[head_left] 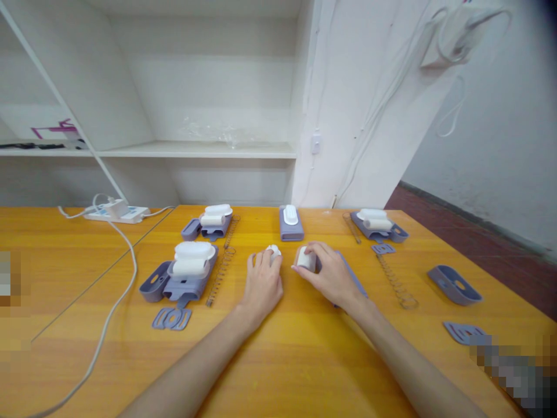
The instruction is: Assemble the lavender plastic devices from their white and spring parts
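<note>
My right hand [328, 270] grips a short white cylinder [306, 259] between thumb and fingers, just above the table. Partly hidden beneath that hand and wrist lies a grey-purple plastic housing [354, 276]. My left hand [263, 284] rests on the table with curled fingers closed on a small white piece [274, 252], mostly covered by the fingertips. Beyond both hands stands a grey-purple housing with a white oval cap [290, 215] on top. Left of my left hand, a white roller [190, 267] and a white oval cap [194, 251] lie on another housing [187, 289].
A long spring [221, 273] and a slotted flat plate [172, 319] lie at left. On the right are another spring [395, 284], an oval ring-like part [455, 284] and a slotted plate [465, 333]. A power strip [117, 211] trails its cable [130, 273] across the left side.
</note>
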The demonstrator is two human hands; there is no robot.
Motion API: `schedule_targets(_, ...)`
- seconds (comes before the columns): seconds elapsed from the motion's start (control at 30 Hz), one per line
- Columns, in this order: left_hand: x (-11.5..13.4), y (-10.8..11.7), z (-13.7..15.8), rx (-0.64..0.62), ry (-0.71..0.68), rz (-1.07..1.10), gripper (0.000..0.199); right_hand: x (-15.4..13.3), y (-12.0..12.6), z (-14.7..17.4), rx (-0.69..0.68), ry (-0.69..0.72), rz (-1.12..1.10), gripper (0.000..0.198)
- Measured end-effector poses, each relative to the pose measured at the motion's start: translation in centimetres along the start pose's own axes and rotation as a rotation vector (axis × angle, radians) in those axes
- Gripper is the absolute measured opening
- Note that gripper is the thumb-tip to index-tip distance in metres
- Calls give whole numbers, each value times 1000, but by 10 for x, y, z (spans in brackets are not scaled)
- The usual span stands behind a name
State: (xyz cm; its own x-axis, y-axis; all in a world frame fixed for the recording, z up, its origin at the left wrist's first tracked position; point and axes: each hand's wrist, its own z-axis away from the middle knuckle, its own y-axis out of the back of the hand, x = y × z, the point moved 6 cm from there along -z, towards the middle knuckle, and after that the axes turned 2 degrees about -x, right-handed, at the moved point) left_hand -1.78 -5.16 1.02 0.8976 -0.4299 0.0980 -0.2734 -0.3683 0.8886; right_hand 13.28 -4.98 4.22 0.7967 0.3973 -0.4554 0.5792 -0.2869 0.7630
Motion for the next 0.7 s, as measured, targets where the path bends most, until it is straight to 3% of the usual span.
schedule_targets(0.1,-7,2,1,61,109,-69,45,-4,-1,0,95,-45,-160,29)
schedule_targets(0.17,-7,3,1,101,109,-84,48,-6,-5,1,162,-102,-279,31)
schedule_targets(0.33,13,5,3,84,-223,23,44,-14,-8,4,223,-138,-449,33)
schedule_targets(0.5,42,16,11,-105,-602,154,57,-4,19,-1,318,-108,-331,32)
schedule_targets(0.6,47,19,13,-168,-685,220,56,20,35,-5,408,-127,-193,34)
schedule_targets(0.7,44,15,14,-158,-673,251,56,52,39,-4,446,-177,-95,35)
